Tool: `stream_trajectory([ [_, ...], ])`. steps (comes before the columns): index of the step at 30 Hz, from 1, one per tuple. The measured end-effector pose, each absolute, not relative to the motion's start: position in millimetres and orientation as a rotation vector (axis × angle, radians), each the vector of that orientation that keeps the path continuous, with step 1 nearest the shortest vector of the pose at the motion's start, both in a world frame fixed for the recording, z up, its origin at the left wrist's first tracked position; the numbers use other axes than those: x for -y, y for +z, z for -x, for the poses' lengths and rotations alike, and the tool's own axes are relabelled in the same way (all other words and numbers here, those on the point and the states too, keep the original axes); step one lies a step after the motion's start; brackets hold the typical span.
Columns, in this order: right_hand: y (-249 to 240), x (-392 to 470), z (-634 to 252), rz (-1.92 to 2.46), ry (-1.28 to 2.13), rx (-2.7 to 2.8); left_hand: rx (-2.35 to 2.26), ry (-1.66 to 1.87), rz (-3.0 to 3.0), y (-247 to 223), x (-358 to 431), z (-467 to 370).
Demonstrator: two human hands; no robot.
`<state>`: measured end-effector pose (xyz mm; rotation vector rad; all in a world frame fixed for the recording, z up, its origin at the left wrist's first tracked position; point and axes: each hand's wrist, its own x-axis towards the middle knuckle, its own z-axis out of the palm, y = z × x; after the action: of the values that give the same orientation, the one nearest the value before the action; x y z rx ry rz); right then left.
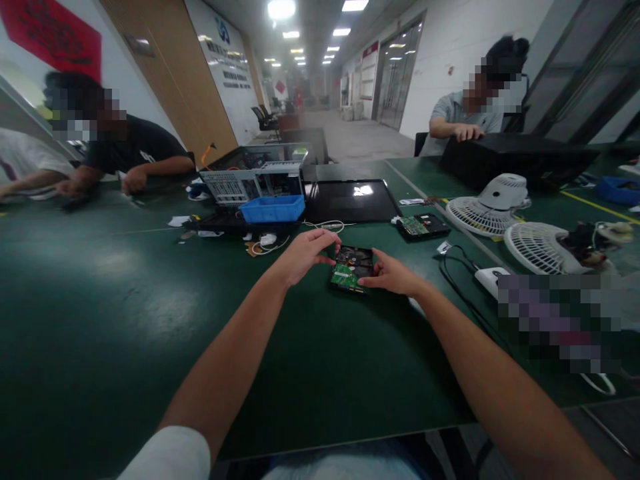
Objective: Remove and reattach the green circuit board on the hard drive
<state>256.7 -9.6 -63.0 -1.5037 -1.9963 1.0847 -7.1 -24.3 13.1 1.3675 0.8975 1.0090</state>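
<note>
A hard drive [345,275] with a green circuit board lies on the green table in front of me, its board side up. My right hand [394,275] grips its right side, thumb on the near part and index finger at the far corner. Over the drive's far left corner, my left hand [311,255] is curled with fingertips drawn together. Whatever sits between those fingertips, if anything, is too small or hidden to make out. A second hard drive [423,227] rests farther back to the right, apart from both hands.
Behind the drive stand a blue bin [273,209], an opened computer case [233,185] and a black panel [353,200]. White fan parts [477,215] and a power strip [493,279] with a cable lie right. Co-workers sit at the left and at the far right beside a black case [515,157].
</note>
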Motion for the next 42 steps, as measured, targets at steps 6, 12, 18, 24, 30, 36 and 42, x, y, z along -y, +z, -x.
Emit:
stream_trajectory([
  [6,-60.5,10.8,-257.3,1.499,1.118,1.984,-0.906,1.032,-1.314,15.0,24.9,7.6],
  [12,-56.1,11.8,-255.8,1.532,1.103,2.0,-0.906,1.045,-1.221,15.4,24.8,7.9],
  [18,-57.2,13.4,-255.4,1.532,1.085,1.982,-0.878,1.013,-1.236,14.1,25.0,7.7],
  [24,-58.4,13.3,-255.3,1.525,1.072,1.997,-0.873,1.009,-1.249,13.7,24.5,8.2],
  [30,-57.9,13.1,-254.9,1.525,1.081,1.988,-0.861,1.001,-1.266,13.1,24.0,9.3],
  [36,-57.3,13.0,-255.6,1.53,1.097,1.976,-0.858,1.0,-1.263,13.5,24.9,9.3],
  [42,-58.9,12.1,-256.4,1.514,1.087,1.994,-0.865,0.998,-1.261,13.8,24.7,8.8],
])
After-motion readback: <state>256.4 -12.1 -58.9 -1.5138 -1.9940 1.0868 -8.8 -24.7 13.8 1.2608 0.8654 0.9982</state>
